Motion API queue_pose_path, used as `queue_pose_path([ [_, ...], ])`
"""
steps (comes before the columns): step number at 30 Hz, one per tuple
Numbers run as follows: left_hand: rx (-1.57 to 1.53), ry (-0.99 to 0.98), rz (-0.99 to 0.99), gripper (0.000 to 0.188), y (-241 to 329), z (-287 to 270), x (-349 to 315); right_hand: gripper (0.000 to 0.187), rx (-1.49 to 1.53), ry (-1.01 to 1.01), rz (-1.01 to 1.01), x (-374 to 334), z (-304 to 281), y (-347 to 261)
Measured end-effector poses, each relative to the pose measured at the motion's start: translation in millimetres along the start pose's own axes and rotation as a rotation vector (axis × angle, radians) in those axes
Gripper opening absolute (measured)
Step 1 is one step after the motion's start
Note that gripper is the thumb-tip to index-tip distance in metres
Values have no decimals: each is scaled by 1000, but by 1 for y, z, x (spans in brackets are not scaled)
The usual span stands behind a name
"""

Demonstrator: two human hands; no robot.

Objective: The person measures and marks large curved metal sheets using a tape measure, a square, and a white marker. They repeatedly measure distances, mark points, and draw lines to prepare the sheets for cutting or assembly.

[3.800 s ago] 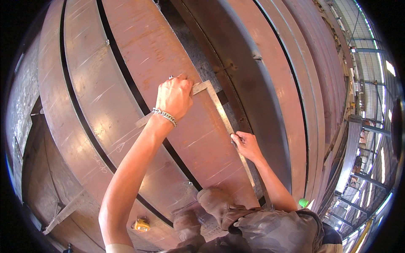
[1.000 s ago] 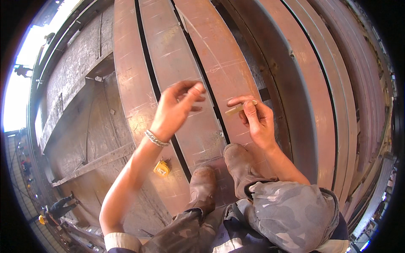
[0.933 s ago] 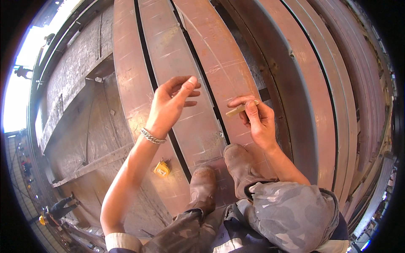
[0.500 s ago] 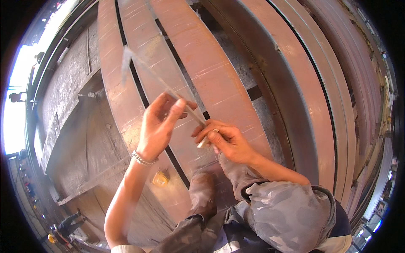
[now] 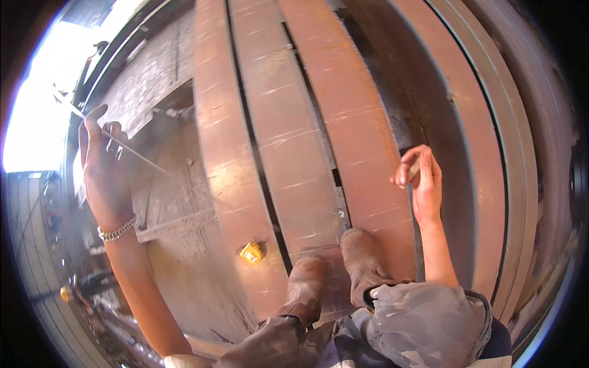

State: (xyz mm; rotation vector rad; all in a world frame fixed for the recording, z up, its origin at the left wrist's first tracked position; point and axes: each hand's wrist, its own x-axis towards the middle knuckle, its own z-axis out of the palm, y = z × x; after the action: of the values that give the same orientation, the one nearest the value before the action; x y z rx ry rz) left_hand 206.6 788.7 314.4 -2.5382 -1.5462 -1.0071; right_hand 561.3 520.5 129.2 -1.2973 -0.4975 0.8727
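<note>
Out at the left, my left hand [image 5: 105, 175] is raised with its fingers closed on a thin metal square [image 5: 142, 158]. The square's long blade slants down to the right from the hand, seen nearly edge-on and blurred at its lower end. My right hand [image 5: 426, 190] is over the steel beams at the right, fingers curled round a small pale stick of chalk [image 5: 415, 168]. Most of the chalk is hidden by the fingers. Below and between the hands, a yellow tape measure [image 5: 251, 252] lies on a reddish-brown steel beam [image 5: 230, 159].
Long steel beams run side by side away from me, with dark gaps between them. My boots [image 5: 307, 279] stand on the beams. A lower grey steel surface [image 5: 178, 264] is at the left. Another person in a yellow helmet [image 5: 65, 294] appears at the far lower left.
My hands have moved apart. The left has swung out to the left with the square, and the right has moved right with the chalk. The view has shifted, and both boots now show.
</note>
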Motion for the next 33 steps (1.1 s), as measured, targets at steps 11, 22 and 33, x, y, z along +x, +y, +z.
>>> queue_pose_path([
  [11, -388, 102, -729, 45, -19, -85, -34, 26, -109, -98, 69, 31, 24, 18],
  [22, -96, -213, -723, 49, -9, -91, -127, 26, -245, -19, 115, 66, -8, 43],
  [33, -225, -256, -858, 41, -13, -29, -187, 26, -236, -258, 130, 56, 35, 80],
])
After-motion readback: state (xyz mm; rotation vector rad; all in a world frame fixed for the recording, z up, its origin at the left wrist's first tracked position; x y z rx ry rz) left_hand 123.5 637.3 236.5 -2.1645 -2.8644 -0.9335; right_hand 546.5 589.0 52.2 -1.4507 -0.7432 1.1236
